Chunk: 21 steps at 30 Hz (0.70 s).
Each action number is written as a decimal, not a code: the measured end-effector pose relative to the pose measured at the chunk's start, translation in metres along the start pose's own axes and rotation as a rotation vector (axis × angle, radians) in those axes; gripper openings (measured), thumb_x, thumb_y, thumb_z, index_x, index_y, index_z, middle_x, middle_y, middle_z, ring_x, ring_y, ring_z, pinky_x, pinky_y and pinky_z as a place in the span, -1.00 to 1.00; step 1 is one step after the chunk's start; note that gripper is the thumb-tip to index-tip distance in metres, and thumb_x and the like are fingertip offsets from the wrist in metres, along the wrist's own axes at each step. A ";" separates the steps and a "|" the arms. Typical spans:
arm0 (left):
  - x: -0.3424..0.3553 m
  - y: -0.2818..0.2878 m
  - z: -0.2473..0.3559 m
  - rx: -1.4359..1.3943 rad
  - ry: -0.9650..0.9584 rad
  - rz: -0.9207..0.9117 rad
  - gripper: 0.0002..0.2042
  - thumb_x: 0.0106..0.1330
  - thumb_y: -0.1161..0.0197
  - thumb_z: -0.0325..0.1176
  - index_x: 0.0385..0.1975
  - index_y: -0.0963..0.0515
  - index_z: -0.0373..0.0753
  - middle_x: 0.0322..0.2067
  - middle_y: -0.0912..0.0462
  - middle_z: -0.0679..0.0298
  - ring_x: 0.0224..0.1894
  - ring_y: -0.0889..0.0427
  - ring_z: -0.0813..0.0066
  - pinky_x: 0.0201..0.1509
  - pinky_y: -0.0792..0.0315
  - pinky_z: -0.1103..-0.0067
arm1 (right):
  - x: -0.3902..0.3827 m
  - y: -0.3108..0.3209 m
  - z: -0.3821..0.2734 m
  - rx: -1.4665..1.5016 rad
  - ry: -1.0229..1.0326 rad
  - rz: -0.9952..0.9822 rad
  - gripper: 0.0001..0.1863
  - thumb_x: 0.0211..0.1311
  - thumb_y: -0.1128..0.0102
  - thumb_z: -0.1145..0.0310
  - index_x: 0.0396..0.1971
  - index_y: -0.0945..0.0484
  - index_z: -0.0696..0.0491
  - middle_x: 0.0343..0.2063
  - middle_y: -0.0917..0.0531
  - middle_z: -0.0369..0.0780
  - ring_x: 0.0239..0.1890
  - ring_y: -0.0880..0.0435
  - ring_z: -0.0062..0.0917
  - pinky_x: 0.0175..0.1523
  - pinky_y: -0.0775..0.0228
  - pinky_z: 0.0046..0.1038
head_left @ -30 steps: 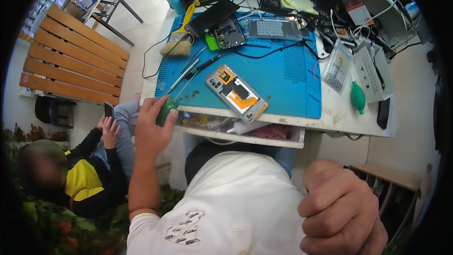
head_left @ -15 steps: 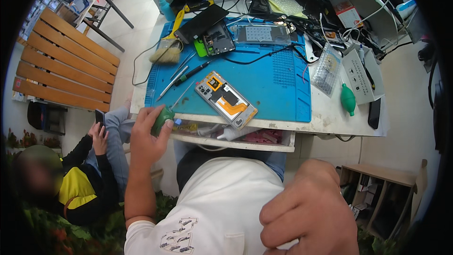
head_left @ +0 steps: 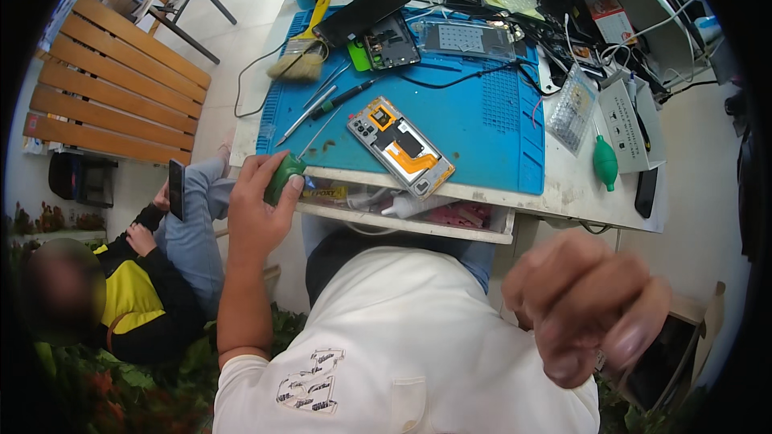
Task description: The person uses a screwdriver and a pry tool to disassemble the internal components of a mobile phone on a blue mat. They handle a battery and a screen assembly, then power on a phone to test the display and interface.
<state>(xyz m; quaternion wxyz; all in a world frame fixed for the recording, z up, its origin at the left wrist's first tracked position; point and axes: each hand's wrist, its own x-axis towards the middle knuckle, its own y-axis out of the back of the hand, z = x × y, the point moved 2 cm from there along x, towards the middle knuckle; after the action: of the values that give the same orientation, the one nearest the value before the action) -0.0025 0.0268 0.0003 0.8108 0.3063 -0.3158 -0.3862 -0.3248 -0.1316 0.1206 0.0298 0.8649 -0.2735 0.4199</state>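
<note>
In my left hand (head_left: 261, 193), fingers wrapped round it at the desk's front edge, is a small green bottle (head_left: 283, 175) with a thin needle tip. Beyond it on the blue mat (head_left: 482, 153) lies an opened phone (head_left: 401, 147) with orange flex cables showing. A black-gripped tool (head_left: 352, 94) and slim metal tools (head_left: 310, 112) lie left of the phone. My right hand (head_left: 585, 303) is raised at the lower right, fingers curled and slightly blurred; whatever they hold, if anything, I cannot make out.
A brush (head_left: 299, 64), disassembled devices (head_left: 390, 42), cables and a green blower (head_left: 605, 165) crowd the desk (head_left: 587, 209). An open drawer (head_left: 503, 229) holds small items. At left, a wooden slatted bench (head_left: 117, 84) stands near a seated person (head_left: 137, 297) holding a phone.
My right hand has risen and turned, its fingers a little looser. My left hand keeps the bottle. The seated person's phone is raised and one hand has dropped from it.
</note>
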 end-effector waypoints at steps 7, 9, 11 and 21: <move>-0.003 -0.003 0.000 -0.016 0.024 -0.006 -0.61 0.47 -0.49 -0.30 0.19 -0.72 -0.39 -0.04 -0.70 0.04 -0.06 -0.78 0.10 0.05 -0.61 0.39 | -0.008 -0.014 -0.020 -0.031 0.150 0.109 -0.28 0.40 -0.40 0.65 0.35 -0.53 -0.49 -0.13 -0.64 -0.27 -0.40 -0.50 -0.40 -0.52 -0.34 -0.31; -0.001 -0.004 0.001 -0.019 0.017 -0.007 -0.61 0.47 -0.49 -0.31 0.19 -0.72 -0.39 -0.05 -0.70 0.05 -0.06 -0.78 0.10 0.04 -0.61 0.39 | -0.006 -0.018 -0.025 -0.034 0.194 0.100 -0.17 0.42 -0.38 0.65 0.46 -0.53 -0.62 -0.06 -0.63 -0.31 -0.35 -0.48 -0.41 -0.50 -0.33 -0.30; -0.002 -0.004 0.000 -0.016 0.004 -0.007 -0.61 0.47 -0.49 -0.31 0.19 -0.72 -0.39 -0.05 -0.70 0.05 -0.06 -0.78 0.11 0.04 -0.62 0.39 | -0.006 -0.013 -0.036 -0.022 0.127 -0.031 -0.04 0.40 -0.37 0.70 0.55 -0.48 -0.69 0.07 -0.57 -0.36 -0.24 -0.47 -0.40 -0.45 -0.36 -0.23; -0.016 -0.006 -0.007 0.000 0.002 -0.043 -0.59 0.42 -0.51 -0.31 0.19 -0.74 -0.35 -0.05 -0.71 0.06 -0.07 -0.78 0.11 0.02 -0.63 0.40 | -0.017 0.008 0.025 -0.791 -0.173 -0.043 -0.08 -0.01 -0.81 0.07 0.33 -0.55 0.12 0.08 -0.64 -0.03 -0.10 -0.66 -0.18 -0.01 -0.58 -0.09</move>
<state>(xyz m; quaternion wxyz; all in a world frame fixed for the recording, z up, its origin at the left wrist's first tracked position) -0.0080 0.0383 -0.0130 0.8027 0.3135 -0.3084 -0.4029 -0.3194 -0.1379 0.0900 0.3460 0.8244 -0.3974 0.2069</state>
